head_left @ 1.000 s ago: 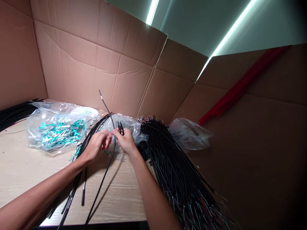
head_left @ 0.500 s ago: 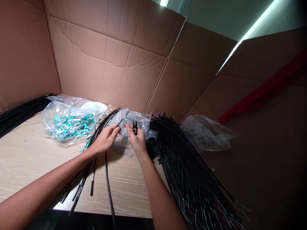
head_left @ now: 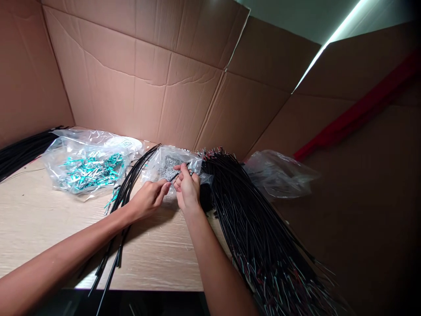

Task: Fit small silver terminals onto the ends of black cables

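Observation:
My left hand (head_left: 149, 198) is closed on a thin black cable (head_left: 173, 177), whose end points up and right toward my right hand (head_left: 188, 186). The fingers of my right hand are curled near that cable, over a clear bag (head_left: 157, 163) of small silvery pieces. Dark pliers, only a small part of them showing, are tucked in my right hand. A loose bunch of black cables (head_left: 130, 181) runs behind and below my left hand. Right of my right hand lies a thick bundle of black cables (head_left: 243, 210) with stripped, coloured wire ends.
A clear bag of teal and silver pieces (head_left: 94, 171) lies at the left, with more black cables (head_left: 26, 151) beyond it. Another clear plastic bag (head_left: 279, 173) is at the right. Cardboard walls (head_left: 144, 87) enclose the wooden table (head_left: 158, 259); a red strip (head_left: 355, 109) hangs at the right.
My hands have come closer together, and the pliers' upright tips no longer show above my right hand. The cable that hung below my left hand has shifted left. The whole view has shifted slightly.

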Motion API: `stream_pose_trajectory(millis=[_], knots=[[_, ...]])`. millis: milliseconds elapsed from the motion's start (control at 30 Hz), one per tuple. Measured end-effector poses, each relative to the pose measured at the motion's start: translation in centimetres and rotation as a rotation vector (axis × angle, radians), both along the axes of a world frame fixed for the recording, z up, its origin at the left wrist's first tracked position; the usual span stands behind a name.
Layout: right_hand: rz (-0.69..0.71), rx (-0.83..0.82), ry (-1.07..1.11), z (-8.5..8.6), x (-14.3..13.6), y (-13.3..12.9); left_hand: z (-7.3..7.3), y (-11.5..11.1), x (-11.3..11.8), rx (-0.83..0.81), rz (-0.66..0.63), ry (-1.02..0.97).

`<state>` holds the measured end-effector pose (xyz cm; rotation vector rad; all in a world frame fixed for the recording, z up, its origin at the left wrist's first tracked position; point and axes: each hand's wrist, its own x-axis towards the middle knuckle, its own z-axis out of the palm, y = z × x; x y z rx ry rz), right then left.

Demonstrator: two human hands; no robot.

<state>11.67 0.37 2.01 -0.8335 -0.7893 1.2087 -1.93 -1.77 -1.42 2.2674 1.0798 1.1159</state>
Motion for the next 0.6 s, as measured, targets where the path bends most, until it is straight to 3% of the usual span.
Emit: stream_pose_trajectory(millis=[433,600], knots=[[-0.171,-0.175,0.170,1.1,-2.0,0.6,-0.1,0.2,-0.1,0.068,0.031,0.003],[-0.254,-0.275,0.090,1.1,-2.9,1.4,0.0,0.6,-0.4,0.078,0.069,0.066]])
